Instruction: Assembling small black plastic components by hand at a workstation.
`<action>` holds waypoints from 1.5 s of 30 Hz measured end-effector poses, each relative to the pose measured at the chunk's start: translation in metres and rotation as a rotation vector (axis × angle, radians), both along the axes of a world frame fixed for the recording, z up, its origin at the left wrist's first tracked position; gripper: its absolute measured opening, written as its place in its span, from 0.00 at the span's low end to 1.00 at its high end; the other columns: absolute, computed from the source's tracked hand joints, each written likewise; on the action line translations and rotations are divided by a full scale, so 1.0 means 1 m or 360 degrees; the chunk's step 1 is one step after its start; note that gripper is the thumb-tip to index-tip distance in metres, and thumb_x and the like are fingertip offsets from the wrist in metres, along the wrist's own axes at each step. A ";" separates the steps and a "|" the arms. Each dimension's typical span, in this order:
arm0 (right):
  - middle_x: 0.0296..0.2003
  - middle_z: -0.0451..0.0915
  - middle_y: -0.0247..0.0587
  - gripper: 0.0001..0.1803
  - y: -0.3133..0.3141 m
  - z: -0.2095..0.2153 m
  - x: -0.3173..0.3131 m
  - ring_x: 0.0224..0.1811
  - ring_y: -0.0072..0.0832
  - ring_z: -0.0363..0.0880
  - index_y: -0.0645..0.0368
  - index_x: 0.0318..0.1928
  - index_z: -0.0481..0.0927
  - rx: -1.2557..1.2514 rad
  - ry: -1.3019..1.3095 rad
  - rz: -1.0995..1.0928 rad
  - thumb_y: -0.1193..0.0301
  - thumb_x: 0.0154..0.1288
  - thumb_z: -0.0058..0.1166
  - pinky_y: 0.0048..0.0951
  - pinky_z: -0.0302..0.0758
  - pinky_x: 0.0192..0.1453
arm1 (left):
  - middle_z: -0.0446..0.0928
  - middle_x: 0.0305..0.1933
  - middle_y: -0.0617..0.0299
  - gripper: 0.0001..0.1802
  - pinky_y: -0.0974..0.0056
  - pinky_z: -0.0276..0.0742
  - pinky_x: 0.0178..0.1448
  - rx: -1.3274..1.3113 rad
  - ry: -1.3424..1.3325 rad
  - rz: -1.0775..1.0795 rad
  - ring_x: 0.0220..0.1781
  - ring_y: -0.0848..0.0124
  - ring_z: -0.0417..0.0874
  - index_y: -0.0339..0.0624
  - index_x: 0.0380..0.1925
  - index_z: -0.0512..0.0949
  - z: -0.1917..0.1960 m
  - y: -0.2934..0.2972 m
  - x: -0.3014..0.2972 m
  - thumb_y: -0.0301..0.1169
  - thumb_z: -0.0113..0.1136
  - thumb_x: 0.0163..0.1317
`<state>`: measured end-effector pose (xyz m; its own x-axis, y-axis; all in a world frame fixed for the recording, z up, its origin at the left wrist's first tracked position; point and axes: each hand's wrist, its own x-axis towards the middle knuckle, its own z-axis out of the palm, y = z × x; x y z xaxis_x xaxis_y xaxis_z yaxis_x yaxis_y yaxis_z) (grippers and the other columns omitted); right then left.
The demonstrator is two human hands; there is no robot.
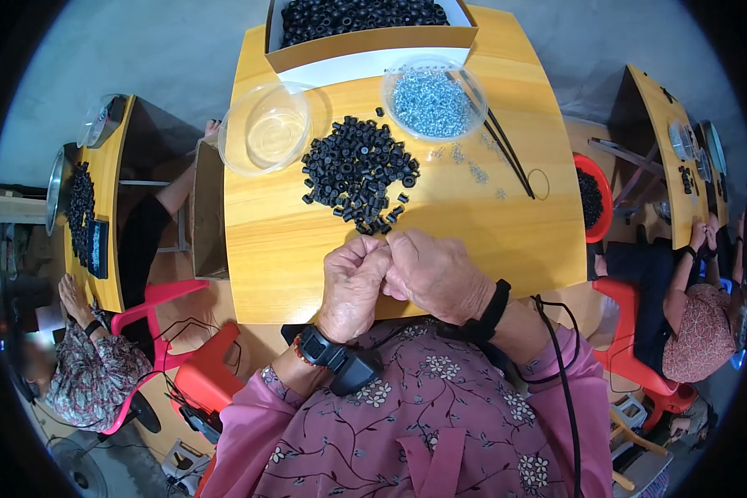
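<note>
My left hand (353,278) and my right hand (436,270) meet at the near edge of the pile, fingers pinched together. Whatever they grip between them is hidden. Just beyond my fingertips lies a heap of small black cylindrical parts (357,166), some scattered toward me. Behind it on the right, a clear round tub (483,124) holds many small silvery-blue metal pieces (436,104). A few loose metal pieces (478,173) lie beside the tub.
Another clear round tub (232,137) stands left of the heap. A cardboard box (373,46) of black parts sits at the table's far end. Black chopsticks (510,153) lie near a thin ring (539,184). A red basin (607,199) is beyond the right edge. People work at side tables.
</note>
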<state>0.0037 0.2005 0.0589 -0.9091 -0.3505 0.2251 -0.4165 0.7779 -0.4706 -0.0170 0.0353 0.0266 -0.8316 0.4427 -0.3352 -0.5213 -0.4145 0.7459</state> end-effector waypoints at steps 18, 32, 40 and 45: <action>0.29 0.78 0.43 0.18 0.014 -0.001 0.018 0.30 0.39 0.82 0.62 0.49 0.77 -0.0089 -0.0092 -0.0023 0.66 0.63 0.64 0.37 0.77 0.31 | 0.83 0.38 0.53 0.06 0.60 0.92 0.41 -0.0039 -0.0166 -0.0194 0.38 0.63 0.90 0.33 0.44 0.78 0.012 -0.008 0.002 0.23 0.55 0.72; 0.30 0.77 0.45 0.16 0.017 -0.002 0.012 0.30 0.43 0.81 0.63 0.47 0.73 -0.0244 -0.0033 0.0019 0.67 0.64 0.61 0.40 0.76 0.30 | 0.83 0.43 0.57 0.09 0.66 0.89 0.43 -0.0090 -0.0014 -0.0322 0.44 0.70 0.88 0.33 0.47 0.78 0.014 -0.007 -0.005 0.28 0.55 0.75; 0.29 0.75 0.43 0.19 0.013 0.011 0.013 0.29 0.40 0.80 0.64 0.47 0.72 -0.0119 0.0044 0.0039 0.63 0.66 0.61 0.37 0.75 0.28 | 0.83 0.40 0.56 0.07 0.67 0.87 0.43 -0.0205 0.0159 -0.0222 0.40 0.71 0.87 0.31 0.44 0.76 0.018 -0.005 0.000 0.26 0.55 0.74; 0.28 0.74 0.42 0.19 0.012 0.007 0.014 0.27 0.40 0.79 0.63 0.45 0.72 -0.0143 0.0016 0.0058 0.62 0.66 0.61 0.37 0.74 0.27 | 0.83 0.36 0.56 0.07 0.67 0.87 0.42 -0.0229 0.0133 -0.0237 0.36 0.72 0.87 0.30 0.42 0.76 0.022 -0.003 0.000 0.25 0.55 0.74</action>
